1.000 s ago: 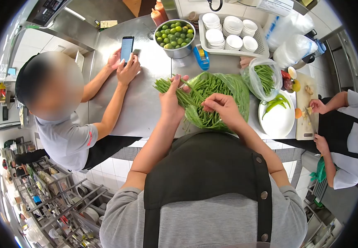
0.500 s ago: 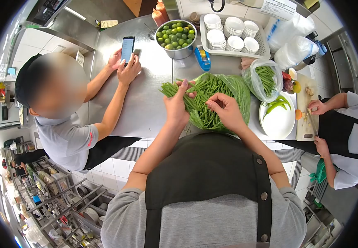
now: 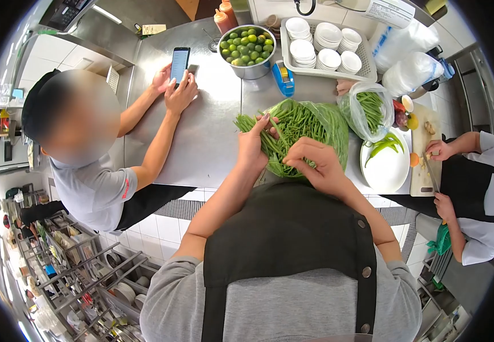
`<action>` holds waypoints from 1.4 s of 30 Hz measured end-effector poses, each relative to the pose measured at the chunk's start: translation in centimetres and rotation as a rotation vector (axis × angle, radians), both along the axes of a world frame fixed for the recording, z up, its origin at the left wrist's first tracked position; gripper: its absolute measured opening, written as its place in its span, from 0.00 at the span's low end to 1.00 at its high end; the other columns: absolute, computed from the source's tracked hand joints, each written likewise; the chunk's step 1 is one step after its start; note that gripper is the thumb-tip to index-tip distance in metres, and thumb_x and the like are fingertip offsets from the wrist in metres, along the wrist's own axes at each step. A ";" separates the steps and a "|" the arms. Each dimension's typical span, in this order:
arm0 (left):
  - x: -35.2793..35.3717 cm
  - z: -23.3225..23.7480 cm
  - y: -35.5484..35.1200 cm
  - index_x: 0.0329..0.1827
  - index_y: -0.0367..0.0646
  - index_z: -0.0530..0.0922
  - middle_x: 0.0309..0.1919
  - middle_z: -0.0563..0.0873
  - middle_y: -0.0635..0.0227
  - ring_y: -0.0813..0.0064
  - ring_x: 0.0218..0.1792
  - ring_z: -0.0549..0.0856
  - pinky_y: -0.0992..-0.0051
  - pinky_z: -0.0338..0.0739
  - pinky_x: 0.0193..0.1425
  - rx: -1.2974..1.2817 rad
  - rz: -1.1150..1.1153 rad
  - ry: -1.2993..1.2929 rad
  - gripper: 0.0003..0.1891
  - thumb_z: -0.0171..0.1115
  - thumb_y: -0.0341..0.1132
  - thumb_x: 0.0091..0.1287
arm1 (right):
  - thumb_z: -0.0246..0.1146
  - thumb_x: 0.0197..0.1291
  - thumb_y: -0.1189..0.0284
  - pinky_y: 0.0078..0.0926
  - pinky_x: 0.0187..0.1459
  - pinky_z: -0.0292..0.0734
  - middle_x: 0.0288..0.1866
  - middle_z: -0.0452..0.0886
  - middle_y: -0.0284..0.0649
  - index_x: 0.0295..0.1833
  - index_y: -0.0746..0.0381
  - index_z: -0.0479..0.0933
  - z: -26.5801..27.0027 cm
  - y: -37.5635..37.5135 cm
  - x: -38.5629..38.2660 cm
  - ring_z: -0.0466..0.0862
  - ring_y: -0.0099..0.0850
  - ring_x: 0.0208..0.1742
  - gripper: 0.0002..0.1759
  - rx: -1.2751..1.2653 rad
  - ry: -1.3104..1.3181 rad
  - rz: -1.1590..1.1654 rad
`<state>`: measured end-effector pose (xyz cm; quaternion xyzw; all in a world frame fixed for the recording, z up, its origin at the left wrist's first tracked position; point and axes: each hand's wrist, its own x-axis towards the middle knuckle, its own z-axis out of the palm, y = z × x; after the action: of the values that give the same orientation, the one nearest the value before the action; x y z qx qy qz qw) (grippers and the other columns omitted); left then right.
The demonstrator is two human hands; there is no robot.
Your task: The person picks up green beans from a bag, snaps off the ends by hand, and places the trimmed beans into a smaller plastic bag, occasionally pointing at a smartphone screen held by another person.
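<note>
My left hand [image 3: 253, 142] is closed around a bunch of green beans, whose ends stick out at its left. Close by on the right, my right hand [image 3: 314, 162] has its thumb and fingers pinched together; what they hold, if anything, is too small to tell. Both hands are over a large heap of green beans [image 3: 307, 122] in an open clear plastic bag [image 3: 338, 131] on the steel counter [image 3: 212, 137]. A smaller bag of cut beans [image 3: 370, 108] stands to the right, above a white plate [image 3: 385, 171] with green peppers [image 3: 385, 145].
A pot of limes [image 3: 247, 51], a blue tape dispenser [image 3: 284, 80] and a tray [image 3: 366, 71] of stacked white cups line the back. At left a person holds a phone [image 3: 179, 64]. At right another person cuts on a board [image 3: 423, 131] with a knife [image 3: 431, 174].
My right hand has moved slightly down, with its back turned more upward. My left hand still holds the beans. The whole view has shifted a little.
</note>
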<state>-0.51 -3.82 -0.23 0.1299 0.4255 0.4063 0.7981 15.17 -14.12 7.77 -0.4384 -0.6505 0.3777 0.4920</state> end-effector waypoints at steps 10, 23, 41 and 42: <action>-1.1 -0.2 -0.2 0.54 0.43 0.75 0.30 0.80 0.69 0.74 0.31 0.82 0.66 0.86 0.48 -0.032 0.051 -0.017 0.15 0.68 0.37 0.71 | 0.65 0.68 0.60 0.47 0.43 0.73 0.33 0.79 0.51 0.35 0.66 0.78 -5.1 -0.4 3.7 0.80 0.51 0.41 0.18 -0.507 -0.719 -0.089; -0.5 2.2 -5.2 0.39 0.39 0.80 0.22 0.82 0.70 0.79 0.19 0.80 0.73 0.82 0.30 0.262 -0.629 0.179 0.10 0.76 0.28 0.64 | 0.71 0.58 0.71 0.60 0.71 0.63 0.76 0.68 0.44 0.40 0.59 0.86 -7.4 1.1 6.3 0.64 0.48 0.78 0.06 -0.264 -0.989 -0.478; 2.3 3.1 -3.4 0.48 0.37 0.87 0.37 0.92 0.69 0.87 0.28 0.83 0.81 0.79 0.31 0.821 -0.534 0.529 0.09 0.74 0.28 0.67 | 0.66 0.63 0.77 0.36 0.46 0.74 0.40 0.78 0.44 0.41 0.66 0.82 0.3 0.1 5.3 0.81 0.42 0.44 0.04 -0.324 -0.377 -0.252; 2.3 3.3 -3.3 0.47 0.37 0.87 0.36 0.91 0.69 0.87 0.28 0.83 0.81 0.79 0.31 0.819 -0.535 0.550 0.09 0.74 0.28 0.67 | 0.66 0.63 0.77 0.36 0.45 0.74 0.39 0.78 0.44 0.41 0.66 0.82 0.5 0.2 5.0 0.81 0.42 0.43 0.04 -0.310 -0.354 -0.258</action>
<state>1.74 -7.16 3.10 0.6338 0.3776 0.2728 0.6175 20.21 -13.90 8.24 -0.6470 -0.5995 0.3246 0.3414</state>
